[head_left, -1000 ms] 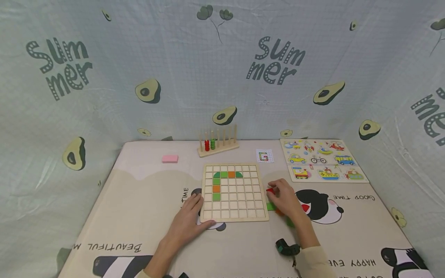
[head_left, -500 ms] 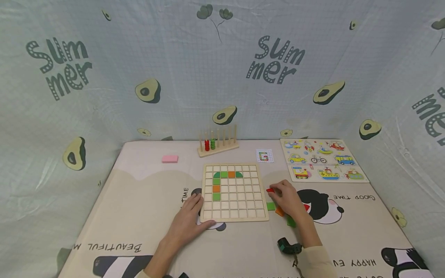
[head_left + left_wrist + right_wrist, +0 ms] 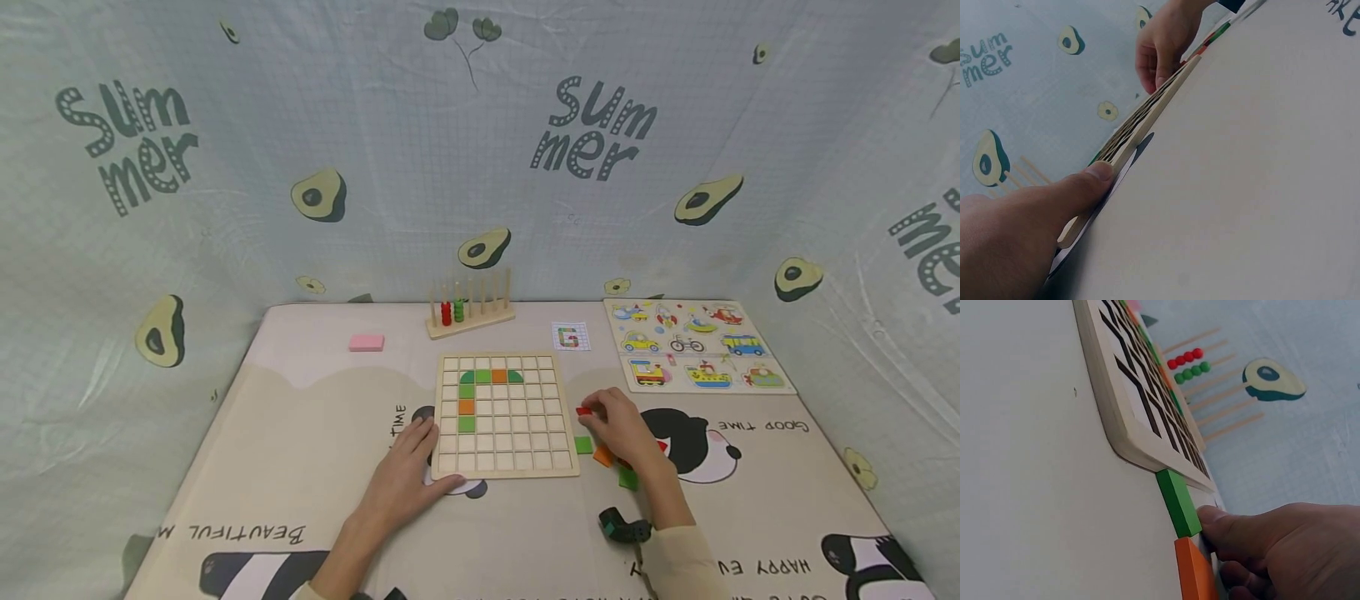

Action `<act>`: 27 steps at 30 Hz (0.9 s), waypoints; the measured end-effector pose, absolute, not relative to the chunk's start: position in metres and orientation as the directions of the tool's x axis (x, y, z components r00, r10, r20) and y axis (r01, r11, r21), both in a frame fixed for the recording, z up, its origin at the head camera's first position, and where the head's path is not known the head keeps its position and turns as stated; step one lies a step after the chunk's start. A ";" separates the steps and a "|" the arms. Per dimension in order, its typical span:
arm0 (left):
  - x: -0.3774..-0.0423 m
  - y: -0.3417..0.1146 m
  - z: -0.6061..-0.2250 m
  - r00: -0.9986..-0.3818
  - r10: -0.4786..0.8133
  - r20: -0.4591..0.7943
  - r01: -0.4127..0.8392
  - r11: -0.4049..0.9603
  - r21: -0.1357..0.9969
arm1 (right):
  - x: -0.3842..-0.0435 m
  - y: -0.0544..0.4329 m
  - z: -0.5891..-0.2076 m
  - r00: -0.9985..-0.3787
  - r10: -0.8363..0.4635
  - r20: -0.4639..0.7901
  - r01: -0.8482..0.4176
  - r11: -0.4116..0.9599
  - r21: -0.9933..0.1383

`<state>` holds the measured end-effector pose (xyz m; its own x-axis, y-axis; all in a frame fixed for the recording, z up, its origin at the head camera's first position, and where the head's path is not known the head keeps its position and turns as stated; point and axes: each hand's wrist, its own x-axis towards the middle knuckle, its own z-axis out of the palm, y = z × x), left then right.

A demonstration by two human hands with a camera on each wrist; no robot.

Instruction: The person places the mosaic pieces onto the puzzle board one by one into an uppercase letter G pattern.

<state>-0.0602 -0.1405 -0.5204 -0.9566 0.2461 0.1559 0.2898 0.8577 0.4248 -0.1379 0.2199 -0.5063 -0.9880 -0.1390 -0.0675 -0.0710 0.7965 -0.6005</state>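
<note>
Head view | left hand, fingers spread, rests at the near-left corner of the board | orange piece, more exposed than a second ago | right hand, shifted slightly, pinches the red piece right of the board | seated tiles unchanged; pattern apparently not advanced | patterned card beyond

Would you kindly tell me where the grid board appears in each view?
Head: the grid board lies below centre, slightly to the right.
Left wrist: the grid board runs diagonally, nearly edge-on, from lower left to upper middle.
Right wrist: the grid board is at upper middle, cut off by the top edge.
Shared landmark: the right hand, right of the board in head, top middle in left wrist, lower right in right wrist.
</note>
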 end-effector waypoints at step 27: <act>-0.060 -0.141 -0.521 -0.956 0.248 0.158 0.293 0.854 0.429 | -0.139 0.216 -0.499 -0.988 -0.153 -0.029 -0.101 0.768 -0.632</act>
